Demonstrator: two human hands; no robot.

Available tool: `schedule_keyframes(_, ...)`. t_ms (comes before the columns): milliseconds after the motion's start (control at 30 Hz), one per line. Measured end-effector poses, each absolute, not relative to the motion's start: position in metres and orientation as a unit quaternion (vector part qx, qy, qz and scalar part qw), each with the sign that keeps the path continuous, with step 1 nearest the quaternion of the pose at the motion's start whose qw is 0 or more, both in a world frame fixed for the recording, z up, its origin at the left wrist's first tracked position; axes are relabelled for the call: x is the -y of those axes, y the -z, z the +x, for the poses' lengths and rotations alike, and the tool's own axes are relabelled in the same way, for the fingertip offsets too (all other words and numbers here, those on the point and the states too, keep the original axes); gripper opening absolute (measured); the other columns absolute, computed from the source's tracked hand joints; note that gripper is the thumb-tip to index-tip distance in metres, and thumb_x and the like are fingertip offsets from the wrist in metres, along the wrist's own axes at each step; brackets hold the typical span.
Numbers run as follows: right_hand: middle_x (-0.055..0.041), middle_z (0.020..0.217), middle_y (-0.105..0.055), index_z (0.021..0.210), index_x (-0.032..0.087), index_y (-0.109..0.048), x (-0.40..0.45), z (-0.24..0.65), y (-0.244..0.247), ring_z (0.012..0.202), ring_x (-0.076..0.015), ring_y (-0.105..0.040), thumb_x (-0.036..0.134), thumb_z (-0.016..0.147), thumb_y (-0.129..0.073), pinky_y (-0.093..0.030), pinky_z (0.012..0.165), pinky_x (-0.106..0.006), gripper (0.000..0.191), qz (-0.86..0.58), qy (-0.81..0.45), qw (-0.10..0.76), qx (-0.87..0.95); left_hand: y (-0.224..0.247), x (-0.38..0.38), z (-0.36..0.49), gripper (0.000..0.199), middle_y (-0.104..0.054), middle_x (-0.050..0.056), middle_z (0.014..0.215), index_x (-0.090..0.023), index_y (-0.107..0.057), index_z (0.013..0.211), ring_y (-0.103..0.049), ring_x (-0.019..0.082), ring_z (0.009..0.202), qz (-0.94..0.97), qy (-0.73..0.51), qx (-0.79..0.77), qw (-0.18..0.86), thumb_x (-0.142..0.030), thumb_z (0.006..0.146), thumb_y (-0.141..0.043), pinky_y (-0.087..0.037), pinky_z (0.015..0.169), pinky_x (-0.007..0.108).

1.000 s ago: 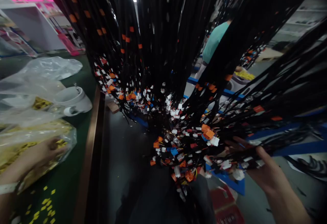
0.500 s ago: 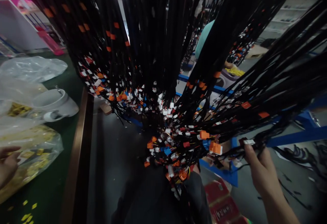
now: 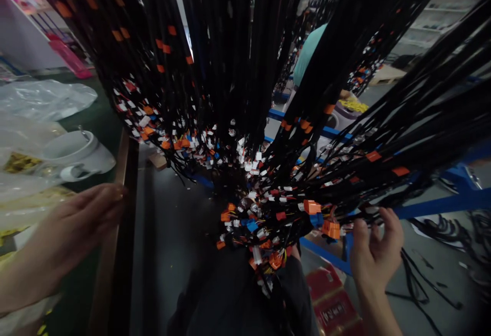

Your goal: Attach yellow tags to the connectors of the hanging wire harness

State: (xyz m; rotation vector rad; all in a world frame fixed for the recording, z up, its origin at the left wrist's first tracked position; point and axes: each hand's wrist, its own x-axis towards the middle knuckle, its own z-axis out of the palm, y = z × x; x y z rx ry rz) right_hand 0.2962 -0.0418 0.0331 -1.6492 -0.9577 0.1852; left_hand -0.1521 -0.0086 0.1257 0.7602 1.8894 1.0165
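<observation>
Black wire harnesses (image 3: 230, 60) hang in thick bunches in front of me. Their lower ends carry many small white, orange, blue and red connectors (image 3: 253, 164). My left hand (image 3: 76, 233) is closed in a pinch over the table's edge; whatever sits at its fingertips is too small to make out. At the right, my right hand (image 3: 378, 249) has its thumb and fingers apart, just below a dark bundle of wires. An orange connector (image 3: 330, 229) lies to the left of its thumb.
Left, a green table with a brown edge (image 3: 118, 172) bears a white cup (image 3: 76, 149), clear plastic bags (image 3: 46, 98) and small yellow pieces. Blue frame bars (image 3: 433, 204) cross at right. A red box (image 3: 333, 300) lies on the floor. Another person in a teal top (image 3: 309, 52) is behind the harnesses.
My left hand has moved right, from the bag of yellow pieces to the table's edge. My right hand has let go of the white connector and shifted slightly left, its fingers now apart.
</observation>
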Motion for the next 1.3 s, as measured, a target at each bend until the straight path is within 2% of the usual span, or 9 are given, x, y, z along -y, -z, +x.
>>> schedule_keyframes(67, -0.0119, 0.133, -0.045, 0.127, 0.020, -0.044, 0.041, 0.288, -0.032, 0.125, -0.0279, -0.040, 0.039, 0.079, -0.060, -0.033, 0.102, -0.048, 0.054, -0.677, -0.077, 0.631, 0.371, -0.127, -0.003, -0.112, 0.047, -0.052, -0.005, 0.066, -0.021, -0.060, 0.075, -0.043, 0.006, 0.059, 0.348, -0.403, -0.675, 0.510, -0.056, 0.048, -0.077, -0.036, 0.052, 0.016)
schedule_keyframes(167, -0.0070, 0.107, -0.060, 0.124, 0.022, -0.047, 0.035, 0.278, -0.030, 0.102, -0.0228, -0.058, 0.042, 0.075, -0.065, -0.044, 0.092, -0.043, 0.055, -0.668, -0.167, 0.660, 0.300, -0.121, -0.019, -0.057, 0.038, -0.051, -0.003, 0.066, -0.018, -0.064, 0.085, -0.039, 0.005, 0.055, 0.430, -0.333, -0.567, 0.619, -0.052, 0.068, -0.067, -0.028, 0.047, 0.016)
schedule_keyframes(267, -0.0021, 0.088, -0.063, 0.109, 0.022, -0.056, 0.025, 0.273, -0.031, 0.079, -0.0184, -0.063, 0.043, 0.070, -0.068, -0.053, 0.075, -0.035, 0.046, -0.650, -0.283, 0.667, 0.228, -0.112, -0.028, -0.008, 0.033, -0.047, -0.003, 0.065, -0.016, -0.063, 0.094, -0.037, 0.003, 0.051, 0.483, -0.281, -0.466, 0.686, -0.045, 0.080, -0.057, -0.024, 0.045, 0.017)
schedule_keyframes(433, -0.0005, 0.079, -0.069, 0.082, 0.018, -0.066, 0.016, 0.276, -0.043, 0.063, -0.0147, -0.063, 0.033, 0.061, -0.076, -0.052, 0.056, -0.025, 0.027, -0.616, -0.405, 0.651, 0.179, -0.097, -0.025, 0.057, 0.030, -0.054, -0.001, 0.068, -0.017, -0.053, 0.102, -0.043, 0.005, 0.051, 0.473, -0.270, -0.343, 0.765, -0.037, 0.080, -0.058, -0.029, 0.044, 0.017)
schedule_keyframes(633, -0.0002, 0.074, -0.069, 0.071, 0.020, -0.068, 0.027, 0.278, -0.057, 0.069, -0.0188, -0.065, 0.030, 0.057, -0.075, -0.055, 0.062, -0.029, 0.019, -0.582, -0.491, 0.625, 0.171, -0.077, -0.013, 0.078, 0.024, -0.061, 0.004, 0.078, -0.017, -0.050, 0.091, -0.050, 0.005, 0.053, 0.438, -0.251, -0.304, 0.808, -0.035, 0.079, -0.059, -0.031, 0.043, 0.016)
schedule_keyframes(767, -0.0015, 0.081, -0.070, 0.073, 0.023, -0.065, 0.034, 0.272, -0.066, 0.076, -0.0225, -0.066, 0.025, 0.053, -0.076, -0.055, 0.068, -0.035, 0.023, -0.549, -0.538, 0.602, 0.216, -0.069, -0.011, 0.066, 0.025, -0.054, -0.001, 0.068, -0.015, -0.056, 0.088, -0.045, 0.004, 0.051, 0.424, -0.274, -0.316, 0.803, -0.033, 0.075, -0.066, -0.028, 0.043, 0.016)
schedule_keyframes(933, -0.0001, 0.071, -0.069, 0.072, 0.022, -0.066, 0.034, 0.269, -0.067, 0.061, -0.0192, -0.064, 0.022, 0.046, -0.080, -0.055, 0.063, -0.036, 0.030, -0.558, -0.546, 0.598, 0.181, -0.067, -0.012, 0.056, 0.031, -0.056, 0.000, 0.073, -0.015, -0.062, 0.096, -0.046, 0.004, 0.055, 0.416, -0.302, -0.333, 0.791, -0.032, 0.071, -0.070, -0.028, 0.045, 0.017)
schedule_keyframes(1100, -0.0018, 0.068, -0.070, 0.068, 0.021, -0.069, 0.032, 0.268, -0.064, 0.061, -0.0207, -0.063, 0.027, 0.042, -0.081, -0.055, 0.065, -0.037, 0.030, -0.574, -0.552, 0.591, 0.130, -0.066, -0.007, 0.062, 0.030, -0.061, 0.001, 0.076, -0.014, -0.062, 0.091, -0.049, 0.005, 0.055, 0.411, -0.289, -0.349, 0.791, -0.031, 0.068, -0.072, -0.031, 0.047, 0.018)
schedule_keyframes(1300, -0.0020, 0.069, -0.072, 0.073, 0.020, -0.072, 0.032, 0.262, -0.067, 0.057, -0.0193, -0.063, 0.025, 0.050, -0.078, -0.052, 0.057, -0.032, 0.024, -0.565, -0.590, 0.565, 0.117, -0.071, -0.003, 0.070, 0.024, -0.060, 0.000, 0.073, -0.014, -0.064, 0.085, -0.047, 0.004, 0.054, 0.419, -0.295, -0.354, 0.782, -0.030, 0.068, -0.070, -0.034, 0.051, 0.019)
